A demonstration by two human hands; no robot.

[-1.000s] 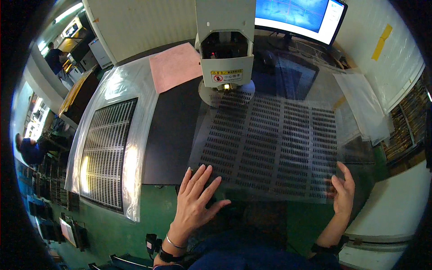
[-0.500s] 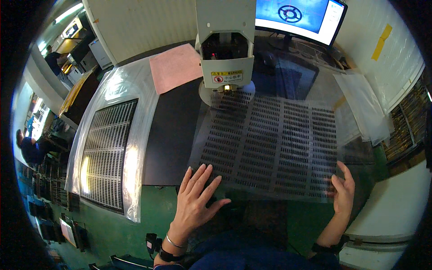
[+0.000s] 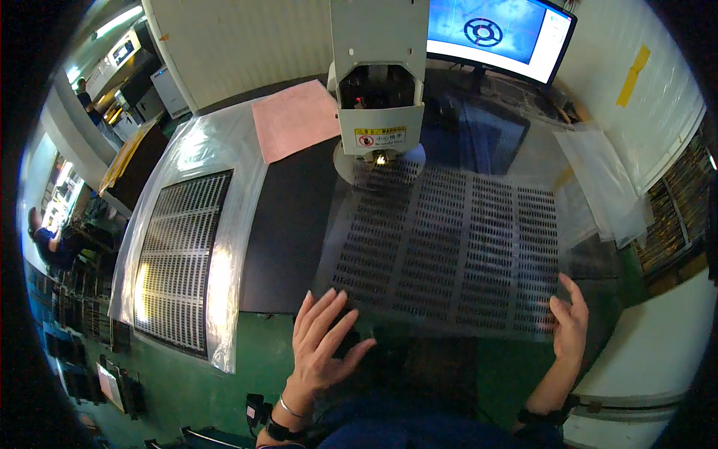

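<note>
A clear film sheet (image 3: 329,247) printed with columns of small dark slots lies on the dark table, its front edge toward me. At its front left corner is my left hand (image 3: 321,348), fingers spread and thumb apart, fingertips at the edge. My right hand (image 3: 571,325) rests by the right edge near the front corner, thumb and forefinger apart; its other fingers are partly hidden. The far part of the film lies beneath the lit lens (image 3: 381,159) of a pale machine head (image 3: 380,127), over a round pale disc (image 3: 345,168).
To the left, a dark slotted panel (image 3: 183,258) lies on clear plastic sheeting (image 3: 223,299). A pink sheet (image 3: 295,120) is behind it. A monitor (image 3: 482,34) at the back right shows a ringed shape. Clear plastic sheets (image 3: 598,179) lie at the right; two people are in the left background.
My left hand has drawn slightly back toward me and left from the film's corner. The right hand stays by the right edge. The whole view has shifted slightly.
</note>
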